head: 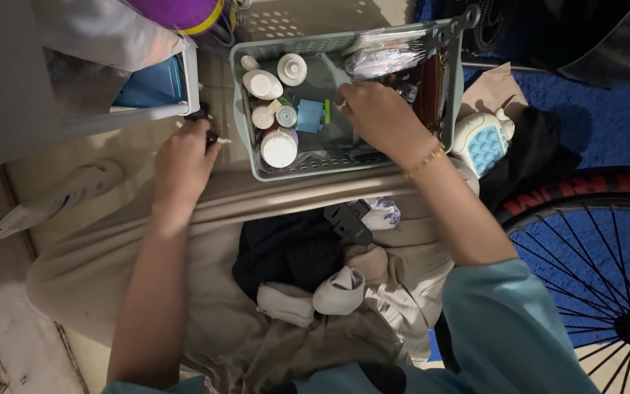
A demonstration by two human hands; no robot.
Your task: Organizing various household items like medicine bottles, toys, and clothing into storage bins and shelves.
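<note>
A pale green plastic basket stands in front of me, with several white bottles and a small blue item inside. My right hand reaches into the basket's middle, fingers curled down among the contents; whether it grips anything is hidden. My left hand rests just left of the basket, closed on a small dark object with a white tip. A gold bracelet circles my right wrist.
Beige cloth and dark clothes with white socks lie below the basket. A blue-and-white bubble toy sits right of it. A bicycle wheel is at lower right, a white bin at upper left.
</note>
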